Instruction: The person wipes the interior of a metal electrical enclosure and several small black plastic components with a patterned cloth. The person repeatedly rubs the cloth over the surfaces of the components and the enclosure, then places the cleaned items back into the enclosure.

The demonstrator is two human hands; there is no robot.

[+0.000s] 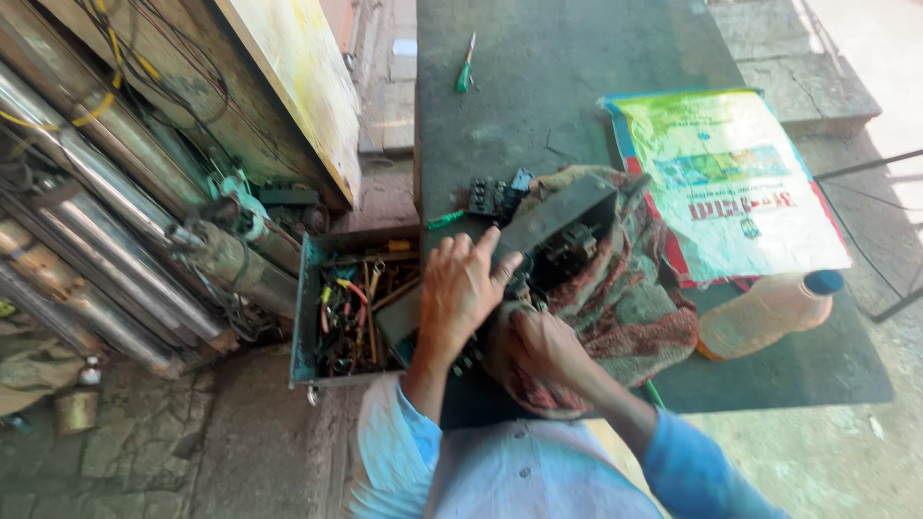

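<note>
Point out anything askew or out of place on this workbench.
The orange plastic bottle lies on its side near the table's right edge. A green-handled screwdriver lies alone at the far end, away from the toolbox.

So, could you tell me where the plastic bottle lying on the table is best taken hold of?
Take the plastic bottle around its wide middle, coming from above. It lies on its side on the table, blue cap toward the far right, and the body is its broadest, most exposed part. Probably approach from the right, since the cloth crowds its left end.
</note>
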